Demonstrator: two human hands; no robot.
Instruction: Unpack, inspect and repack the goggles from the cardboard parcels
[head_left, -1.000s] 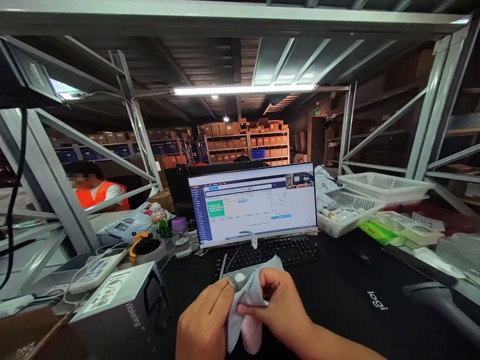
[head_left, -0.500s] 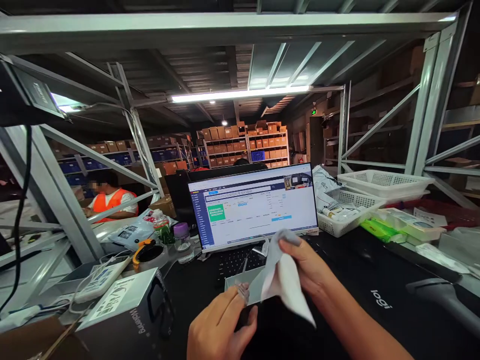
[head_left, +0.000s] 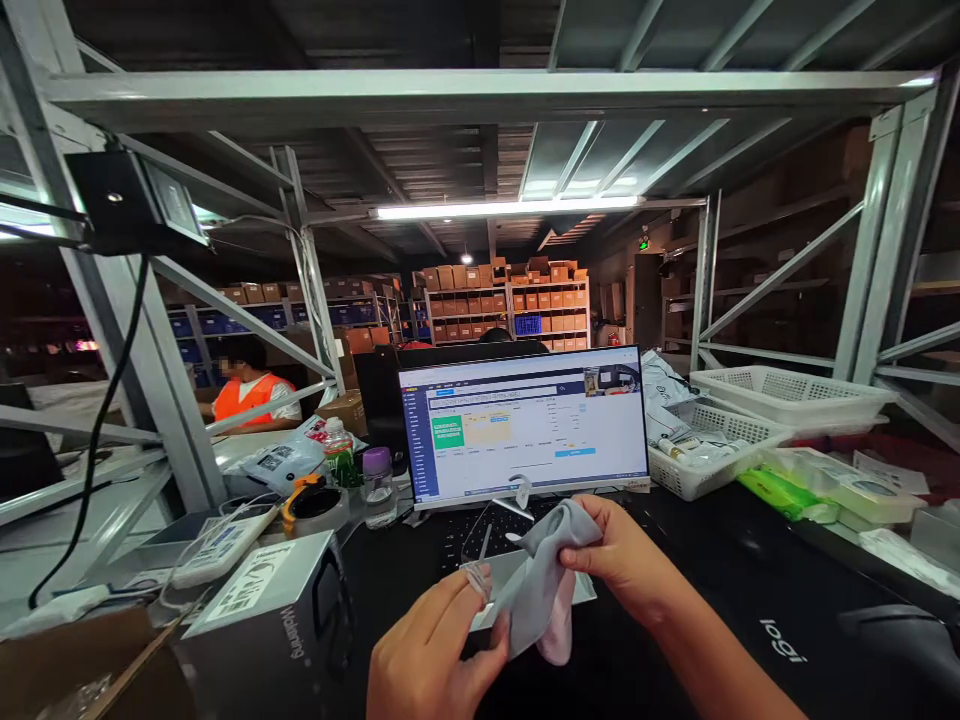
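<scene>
A soft grey cloth (head_left: 551, 560) with a paler, whitish underside hangs folded between my hands. My right hand (head_left: 626, 560) pinches its upper right part between thumb and fingers. Low on the cloth's left side, my left hand (head_left: 442, 640) closes its thumb and fingers at the edge. Something small, shiny and crumpled shows at the left fingertips; I cannot make out what it is. Behind the cloth, partly hidden, is a flat pale grey panel (head_left: 581, 590). A black keyboard (head_left: 457, 535) lies just beyond my hands.
A monitor (head_left: 517, 430) stands ahead. On the left are a grey printed box (head_left: 262, 600), tape roll (head_left: 319, 508) and purple-capped bottle (head_left: 379, 490). White baskets (head_left: 697, 480), a green packet (head_left: 784, 490) and a scanner (head_left: 892, 640) are right. A person in an orange vest (head_left: 244, 400) sits beyond the rack.
The cloth has been turned and gathered, its loose white flap now hanging lower and more inward. My left thumb has come against its edge. The view has shifted, moving the scene right and down.
</scene>
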